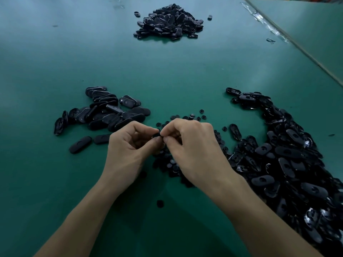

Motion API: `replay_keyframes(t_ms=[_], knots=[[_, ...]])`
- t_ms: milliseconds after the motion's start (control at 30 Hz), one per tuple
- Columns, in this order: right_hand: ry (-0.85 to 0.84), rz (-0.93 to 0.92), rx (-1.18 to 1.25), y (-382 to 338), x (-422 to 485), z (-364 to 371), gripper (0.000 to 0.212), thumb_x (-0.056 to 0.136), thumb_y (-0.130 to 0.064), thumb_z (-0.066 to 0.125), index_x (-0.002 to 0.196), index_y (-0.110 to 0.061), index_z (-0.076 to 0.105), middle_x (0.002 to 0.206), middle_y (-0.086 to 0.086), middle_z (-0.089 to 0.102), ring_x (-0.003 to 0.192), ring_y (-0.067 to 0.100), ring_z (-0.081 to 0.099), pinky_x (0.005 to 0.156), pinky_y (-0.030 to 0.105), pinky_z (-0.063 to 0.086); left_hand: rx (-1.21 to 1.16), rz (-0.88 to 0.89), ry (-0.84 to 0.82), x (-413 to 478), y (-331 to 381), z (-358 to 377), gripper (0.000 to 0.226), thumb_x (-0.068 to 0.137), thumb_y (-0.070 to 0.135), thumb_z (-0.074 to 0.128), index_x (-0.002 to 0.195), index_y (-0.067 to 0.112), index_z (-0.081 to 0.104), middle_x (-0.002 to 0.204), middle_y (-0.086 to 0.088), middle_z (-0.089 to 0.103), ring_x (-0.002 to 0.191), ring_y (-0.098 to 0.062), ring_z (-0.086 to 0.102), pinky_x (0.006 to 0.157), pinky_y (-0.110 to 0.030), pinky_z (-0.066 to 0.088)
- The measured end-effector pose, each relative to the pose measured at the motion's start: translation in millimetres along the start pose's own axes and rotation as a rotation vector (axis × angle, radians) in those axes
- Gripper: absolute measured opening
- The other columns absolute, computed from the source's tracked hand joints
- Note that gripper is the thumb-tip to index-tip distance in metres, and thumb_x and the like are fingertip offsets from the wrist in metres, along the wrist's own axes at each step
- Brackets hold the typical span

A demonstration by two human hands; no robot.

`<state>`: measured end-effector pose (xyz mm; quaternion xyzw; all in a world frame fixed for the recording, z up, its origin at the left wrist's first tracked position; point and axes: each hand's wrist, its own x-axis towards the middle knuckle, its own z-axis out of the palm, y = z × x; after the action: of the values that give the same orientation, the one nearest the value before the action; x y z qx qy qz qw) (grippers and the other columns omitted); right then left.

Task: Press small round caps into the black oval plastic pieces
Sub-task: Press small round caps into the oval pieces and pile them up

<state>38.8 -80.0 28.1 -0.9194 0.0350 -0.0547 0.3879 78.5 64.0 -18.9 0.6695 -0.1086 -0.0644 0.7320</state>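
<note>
While L hand (128, 147) & R hand (193, 145) both pinch one black part (157, 135), it looks light, stiff, slick: hold by edges

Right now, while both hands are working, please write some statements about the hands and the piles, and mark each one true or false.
1. The left hand and the right hand both pinch one small black part between them. True.
2. Most oval pieces lie on the person's left. False: the largest pile lies on the right, and a smaller group lies on the left.
3. A far pile lies across the table, apart from the two near ones. True.
4. The caps sit in a tray. False: the round caps lie loose on the table, near the hands.
</note>
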Motion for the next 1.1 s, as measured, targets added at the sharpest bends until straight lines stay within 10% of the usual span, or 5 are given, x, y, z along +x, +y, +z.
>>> replay_keyframes(t_ms=[733, 933, 1100], knots=[[-0.093, -0.013, -0.083, -9.6, -3.0, -6.4, 0.017, 0.095, -0.012, 0.056, 0.090, -0.028, 0.059, 0.086, 0.001, 0.063, 0.076, 0.019, 0.061, 0.070, 0.042, 0.056, 0.346, 0.089, 0.042, -1.7, -4.3, 3.1, 0.028, 0.083, 0.004, 0.077, 0.080, 0.025, 0.058, 0.075, -0.004, 0.069, 0.072, -0.031, 0.068, 0.066, -0.051, 0.057], [-0.145, -0.016, -0.086, 5.2, 12.6, -15.5, 0.021, 0.095, -0.021, 0.065, 0.115, -0.025, 0.069, 0.108, -0.008, 0.068, 0.105, 0.009, 0.060, 0.096, 0.029, 0.050, 0.174, 0.061, -0.028, -1.1, -3.0, 0.3, 0.025, 0.083, -0.002, 0.075, 0.084, 0.020, 0.062, 0.079, 0.000, 0.072, 0.071, -0.012, 0.067, 0.066, -0.022, 0.056], [-0.200, -0.027, 0.076, 16.5, 19.2, -22.1, 0.015, 0.090, -0.014, 0.072, 0.099, -0.024, 0.078, 0.082, -0.017, 0.073, 0.079, -0.008, 0.066, 0.076, 0.005, 0.048, 0.026, 0.013, -0.047, 0.6, -1.4, -1.6, 0.017, 0.075, 0.013, 0.077, 0.082, 0.028, 0.072, 0.080, -0.003, 0.075, 0.070, -0.010, 0.069, 0.065, -0.019, 0.055]])
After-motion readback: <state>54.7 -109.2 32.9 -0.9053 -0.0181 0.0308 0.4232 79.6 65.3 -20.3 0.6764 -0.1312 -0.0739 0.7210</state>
